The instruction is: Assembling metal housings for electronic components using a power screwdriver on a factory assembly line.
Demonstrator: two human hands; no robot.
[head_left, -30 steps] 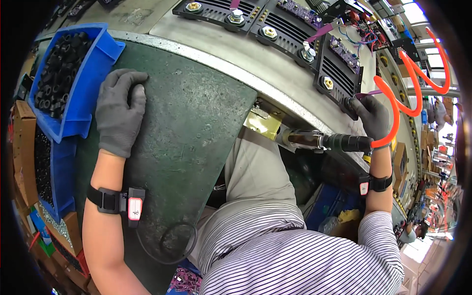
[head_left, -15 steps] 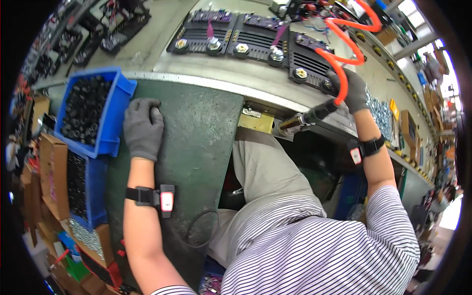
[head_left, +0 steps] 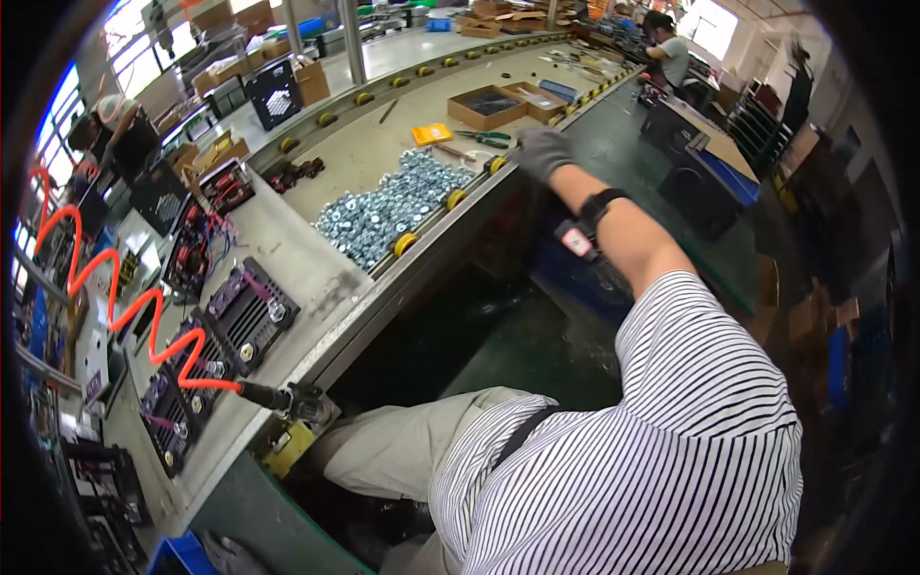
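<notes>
My right hand (head_left: 544,153), in a grey glove, is stretched out at the metal edge of the bench, close to a cardboard box (head_left: 489,107) of small dark parts and green-handled pliers (head_left: 487,140). Its fingers are too small and blurred to make out a grip. Low at the left, my gloved left hand (head_left: 233,558) shows only in part beside a blue bin (head_left: 180,556); its fingers cannot be read. An air-powered driver (head_left: 305,404) on a coiled orange hose (head_left: 199,369) sits at the bench edge above my leg, apart from both hands.
A heap of silver nuts (head_left: 393,206) lies on the bench, with an orange-yellow packet (head_left: 431,134) behind it. Black housings with purple circuit boards (head_left: 251,311) line the left side. Yellow rollers (head_left: 405,243) run along the bench. A co-worker (head_left: 668,57) sits far off.
The view has swung to the right. My right hand has left the spot by the driver and housings and reached farther along the bench. My left hand is now mostly out of the picture.
</notes>
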